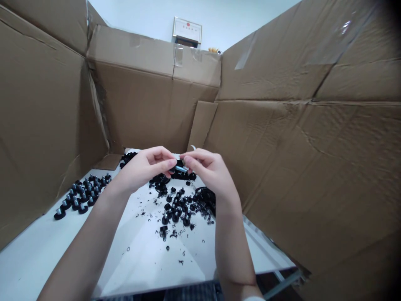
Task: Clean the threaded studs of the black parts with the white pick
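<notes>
Both hands are raised together above a white table [37, 255]. My left hand [144, 167] is closed, its fingertips pinching one end of a small black part with a silver metal stem [181, 169]. My right hand [208, 169] is closed too, pinching the other end of the same part. Below the hands lies a loose pile of small black parts [178, 207], with tiny black rings and bits scattered toward the front edge.
A group of black round parts with silver stems [83, 194] stands upright at the left of the table. More black parts [128, 158] lie at the back. Tall cardboard walls [313, 159] enclose the table on the left, back and right.
</notes>
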`<state>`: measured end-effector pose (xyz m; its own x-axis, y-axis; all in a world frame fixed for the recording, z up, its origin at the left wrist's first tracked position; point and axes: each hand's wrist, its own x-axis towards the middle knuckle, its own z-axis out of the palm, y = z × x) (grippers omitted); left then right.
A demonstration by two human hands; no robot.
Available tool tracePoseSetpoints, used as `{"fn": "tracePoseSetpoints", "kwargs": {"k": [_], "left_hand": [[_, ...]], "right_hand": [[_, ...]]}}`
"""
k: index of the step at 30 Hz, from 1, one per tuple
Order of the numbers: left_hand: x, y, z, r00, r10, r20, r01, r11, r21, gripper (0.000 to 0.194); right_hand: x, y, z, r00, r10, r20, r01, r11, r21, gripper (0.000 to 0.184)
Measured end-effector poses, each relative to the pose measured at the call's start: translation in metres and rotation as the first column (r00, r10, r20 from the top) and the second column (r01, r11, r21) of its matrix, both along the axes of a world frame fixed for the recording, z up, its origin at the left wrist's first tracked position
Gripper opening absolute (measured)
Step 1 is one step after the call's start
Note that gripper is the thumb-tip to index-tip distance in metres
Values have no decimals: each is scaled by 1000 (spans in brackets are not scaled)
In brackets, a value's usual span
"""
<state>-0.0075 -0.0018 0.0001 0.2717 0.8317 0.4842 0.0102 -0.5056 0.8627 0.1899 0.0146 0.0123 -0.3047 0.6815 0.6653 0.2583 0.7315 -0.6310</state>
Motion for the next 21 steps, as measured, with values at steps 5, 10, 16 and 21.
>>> {"fn": "tracePoseSetpoints", "kwargs": {"k": [5,10,16,21], "left_hand": [[4,-2,1,999,26,-22,-27,999,-24,23],[8,1,-2,999,43,-31,-44,999,-31,23],[8,1,-2,996,75,-57,-77,996,-38,26],[5,1,-2,997,41,-66,-44,998,-47,29]], "right_hand": [[-2,-8,3,996,75,40,-68,984,-167,17],[1,-6,3,999,35,34,-25,966,-258,18],[4,-8,5,996,18,86,9,954,-299,17],[6,-5,6,992,93,80,-63,945,-320,13]]}}
